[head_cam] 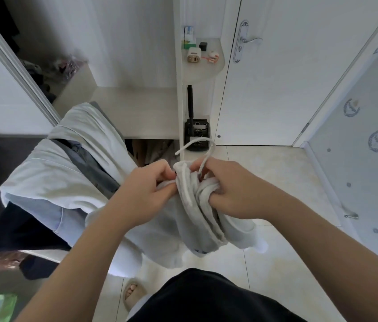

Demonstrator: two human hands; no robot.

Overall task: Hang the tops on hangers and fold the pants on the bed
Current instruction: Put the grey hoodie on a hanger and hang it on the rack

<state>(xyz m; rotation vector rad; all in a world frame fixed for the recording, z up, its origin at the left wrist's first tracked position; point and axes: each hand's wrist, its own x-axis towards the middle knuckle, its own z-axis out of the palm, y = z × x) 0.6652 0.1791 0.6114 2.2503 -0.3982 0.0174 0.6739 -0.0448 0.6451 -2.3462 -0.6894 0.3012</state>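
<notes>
One white top (pixel 197 205) hangs bunched in mid-air in front of the person, above the tiled floor (pixel 276 182) and just right of a heap of clothes. One white hanger (pixel 197 141) is tucked into it; only its hook and neck show, rising out of the gathered fabric between the two hands.

The left hand (pixel 146 191) has its fingers curled, and thumb and fingers pinch a fold of the top at its left edge. The right hand (pixel 234 189) has its fingers curled into the bunched cloth, gripping it, with the hanger's neck running up beside the thumb. Whether the thumb presses the neck I cannot tell.

To the left lies the pile of clothes (pixel 67 159), draped over something hidden. At least four pieces can be counted in it:
- one pale white piece on top
- one grey garment (pixel 90 163)
- one light blue piece (pixel 44 217)
- one dark piece (pixel 20 228) lowest

Behind stands an open wardrobe with one bare shelf (pixel 136 112). At its right end is a rounded corner shelf (pixel 206 75) carrying several small items, too small to name. Below it sits one black object (pixel 196 133) with an upright black stick. Further right is one white door (pixel 299 89) with one silver handle (pixel 250 40). One foot (pixel 133 291) in a slipper shows at the bottom.
</notes>
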